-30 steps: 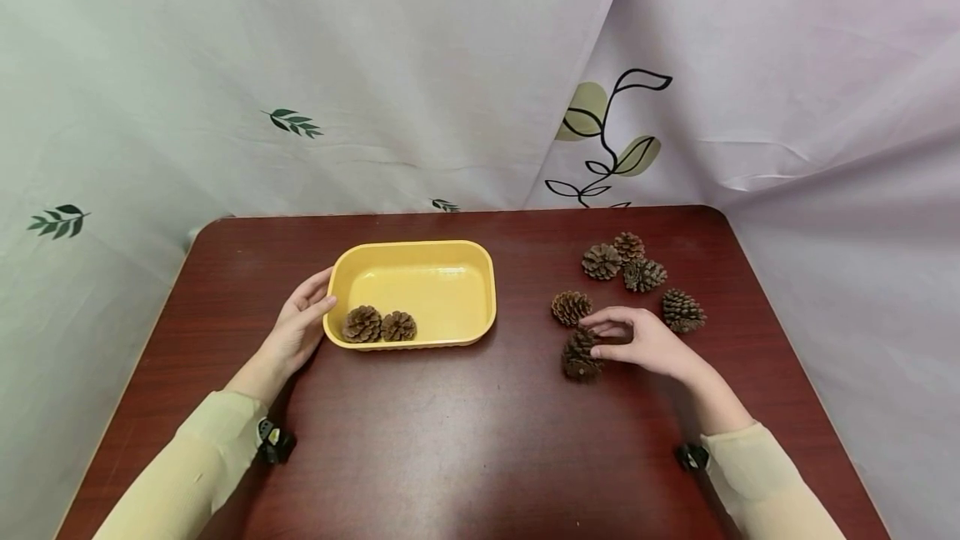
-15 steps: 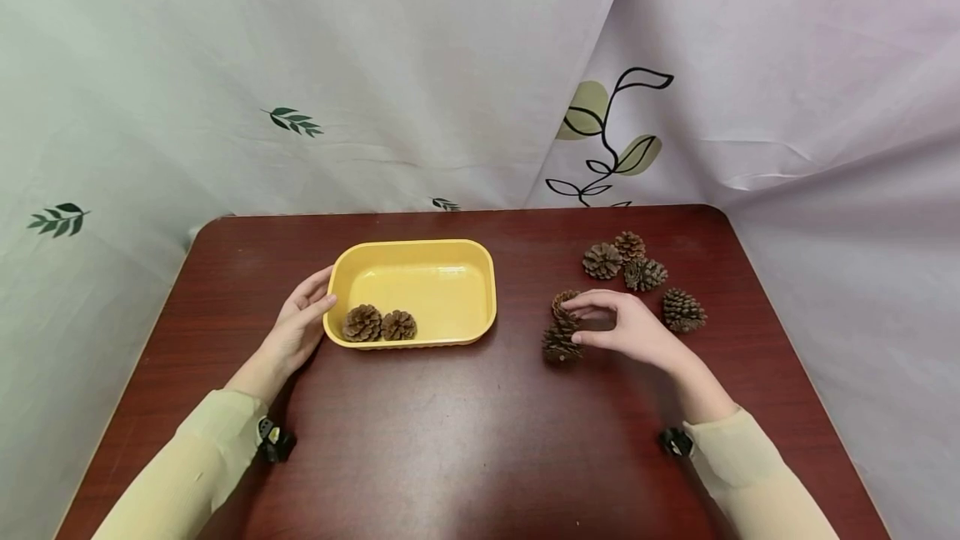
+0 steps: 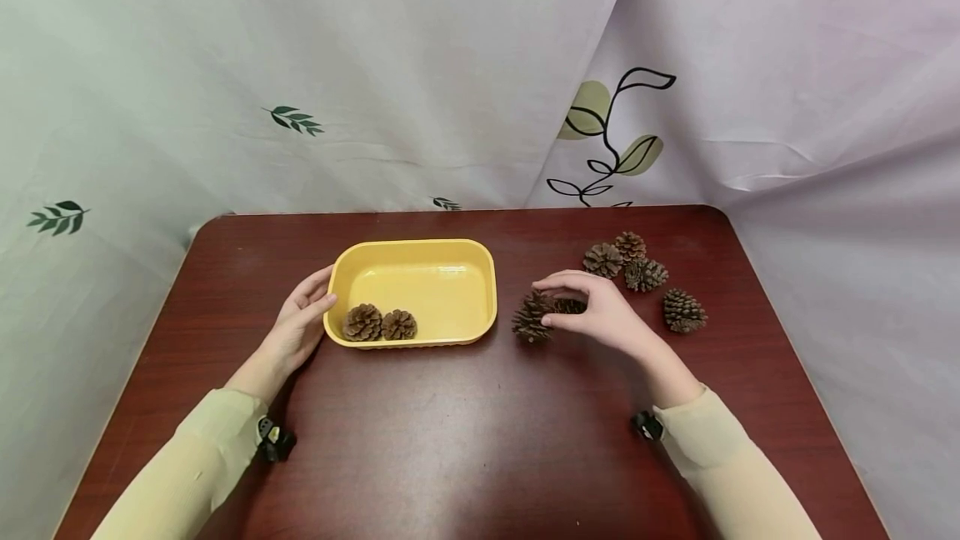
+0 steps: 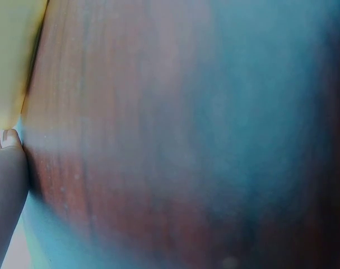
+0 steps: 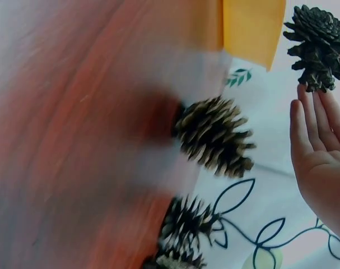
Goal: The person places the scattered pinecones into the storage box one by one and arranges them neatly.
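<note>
In the head view my left hand (image 3: 295,330) holds the left end of a yellow rectangular tray (image 3: 486,290), thumb at the rim and fingers along the outer wall. Two brown pine cones (image 3: 363,322) lie in the tray's near left corner. Right of the tray, my right hand (image 3: 603,313) pinches a dark pine cone (image 3: 530,319) between thumb and fingers; the right wrist view has this held pine cone (image 5: 318,50) raised off the table. Another pine cone (image 3: 568,306) sits on the table, partly hidden behind the right hand.
Several loose pine cones (image 3: 645,275) lie at the table's back right, one pine cone (image 3: 683,311) a little apart. The dark red-brown table (image 3: 420,440) reaches back to a pale cloth (image 3: 450,90) printed with leaves.
My right hand has carried its pine cone left and away from me, past the loose pine cone and closer to the tray. The left hand and tray have stayed in place.
</note>
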### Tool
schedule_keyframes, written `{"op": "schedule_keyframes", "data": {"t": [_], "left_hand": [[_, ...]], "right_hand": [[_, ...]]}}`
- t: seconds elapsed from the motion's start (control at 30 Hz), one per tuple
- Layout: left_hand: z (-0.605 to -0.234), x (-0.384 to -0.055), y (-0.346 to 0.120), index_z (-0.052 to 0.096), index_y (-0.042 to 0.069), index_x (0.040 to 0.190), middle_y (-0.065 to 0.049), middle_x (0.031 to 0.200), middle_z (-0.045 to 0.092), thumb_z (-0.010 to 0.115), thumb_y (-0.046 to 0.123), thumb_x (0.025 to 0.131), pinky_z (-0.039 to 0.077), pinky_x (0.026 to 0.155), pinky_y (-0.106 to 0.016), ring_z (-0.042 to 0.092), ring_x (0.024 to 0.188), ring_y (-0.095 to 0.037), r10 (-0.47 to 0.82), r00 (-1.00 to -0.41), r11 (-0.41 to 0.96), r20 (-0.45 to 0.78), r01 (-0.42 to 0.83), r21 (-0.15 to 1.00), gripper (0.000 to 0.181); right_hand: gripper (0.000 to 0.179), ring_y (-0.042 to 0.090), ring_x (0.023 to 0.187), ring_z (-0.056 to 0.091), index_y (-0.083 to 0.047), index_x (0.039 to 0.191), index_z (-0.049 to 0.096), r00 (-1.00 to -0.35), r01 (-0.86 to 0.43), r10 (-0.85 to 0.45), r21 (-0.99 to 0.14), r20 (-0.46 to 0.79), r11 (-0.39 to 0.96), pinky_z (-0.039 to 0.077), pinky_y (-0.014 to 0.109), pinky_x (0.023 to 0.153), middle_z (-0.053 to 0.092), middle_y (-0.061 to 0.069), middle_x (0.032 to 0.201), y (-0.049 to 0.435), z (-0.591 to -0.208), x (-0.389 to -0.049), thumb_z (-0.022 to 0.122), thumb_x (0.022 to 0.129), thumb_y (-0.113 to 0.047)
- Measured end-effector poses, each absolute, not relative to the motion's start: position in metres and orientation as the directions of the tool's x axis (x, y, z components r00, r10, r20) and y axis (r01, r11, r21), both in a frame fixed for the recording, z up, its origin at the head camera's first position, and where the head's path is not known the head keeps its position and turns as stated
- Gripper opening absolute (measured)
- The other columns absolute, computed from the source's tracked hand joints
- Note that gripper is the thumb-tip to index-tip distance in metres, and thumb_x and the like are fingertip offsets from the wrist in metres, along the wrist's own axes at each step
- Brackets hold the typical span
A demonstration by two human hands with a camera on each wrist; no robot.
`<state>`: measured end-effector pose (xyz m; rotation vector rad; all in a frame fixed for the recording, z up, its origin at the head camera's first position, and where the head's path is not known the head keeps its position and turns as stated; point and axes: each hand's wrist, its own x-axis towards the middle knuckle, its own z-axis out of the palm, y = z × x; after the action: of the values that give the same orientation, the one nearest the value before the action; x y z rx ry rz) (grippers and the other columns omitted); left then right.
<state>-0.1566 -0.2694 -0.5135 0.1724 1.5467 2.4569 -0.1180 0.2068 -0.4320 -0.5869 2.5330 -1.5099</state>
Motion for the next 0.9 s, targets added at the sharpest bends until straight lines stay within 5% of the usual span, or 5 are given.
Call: {"op": "schedule_keyframes", "data": {"t": [0.17, 0.47, 0.9], "left_hand": [[-0.513, -0.156, -0.269, 0.066, 0.023, 0.136, 0.010, 0.136, 0.072, 0.045, -0.008, 0.108, 0.057, 0.100, -0.019, 0.068, 0.121, -0.003, 0.258, -0.966, -0.414, -0.022, -0.132, 0.901, 0.046], [-0.513, -0.156, -0.270, 0.066, 0.023, 0.136, 0.010, 0.136, 0.072, 0.046, -0.008, 0.108, 0.057, 0.099, -0.019, 0.068, 0.121, -0.002, 0.254, -0.967, -0.417, -0.027, -0.134, 0.899, 0.047], [-0.514, -0.157, -0.270, 0.065, 0.023, 0.137, 0.010, 0.136, 0.072, 0.046, -0.008, 0.108, 0.057, 0.099, -0.019, 0.068, 0.121, -0.003, 0.261, -0.965, -0.405, -0.023, -0.131, 0.905, 0.046]], "right_hand": [[0.045, 0.028, 0.115, 0.074, -0.007, 0.130, 0.075, -0.918, -0.291, -0.378, -0.854, 0.122, 0.431, 0.058, 0.057, 0.101, 0.074, 0.014, 0.130, 0.191, -0.427, -0.124, 0.088, 0.087, -0.007], [0.045, 0.026, 0.119, 0.072, -0.006, 0.127, 0.076, -0.911, -0.356, -0.366, -0.810, 0.190, 0.466, 0.055, 0.045, 0.109, 0.076, 0.009, 0.128, 0.159, -0.423, -0.136, 0.091, 0.085, -0.009], [0.048, 0.030, 0.127, 0.068, -0.001, 0.129, 0.075, -0.897, -0.373, -0.393, -0.824, 0.203, 0.426, 0.050, 0.046, 0.117, 0.076, 0.013, 0.128, 0.118, -0.428, -0.150, 0.091, 0.084, -0.011]]}}
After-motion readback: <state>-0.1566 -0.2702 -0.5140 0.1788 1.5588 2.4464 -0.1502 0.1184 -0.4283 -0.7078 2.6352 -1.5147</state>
